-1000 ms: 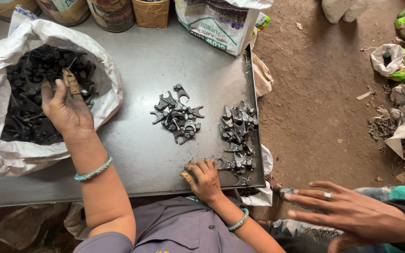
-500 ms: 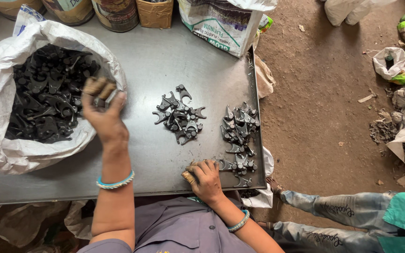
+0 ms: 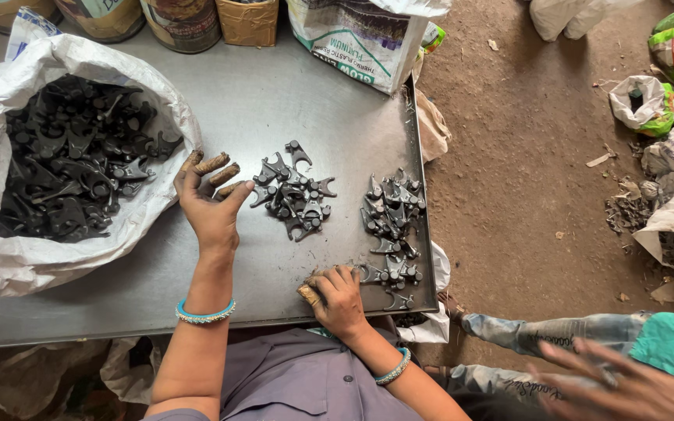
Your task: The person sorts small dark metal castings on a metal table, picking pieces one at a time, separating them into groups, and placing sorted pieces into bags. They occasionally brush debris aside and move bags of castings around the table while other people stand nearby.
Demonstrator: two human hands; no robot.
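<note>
Right hand (image 3: 338,298) flat on bench (image 3: 274,109) edge, fingers spread beside near metal parts (image 3: 390,226). Left hand (image 3: 211,199) open-fingered, empty, beside middle pile (image 3: 294,191), moved right since leaving white sack (image 3: 9,257). Tins and bag along far edge.

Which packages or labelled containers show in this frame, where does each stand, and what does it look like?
White woven sack: left on the metal table, open, full of dark metal parts.
Printed sack: table's far edge, white with green and red print.
Cardboard box: far edge, brown.
Round tins: far left edge, labelled, faded colours.
</note>
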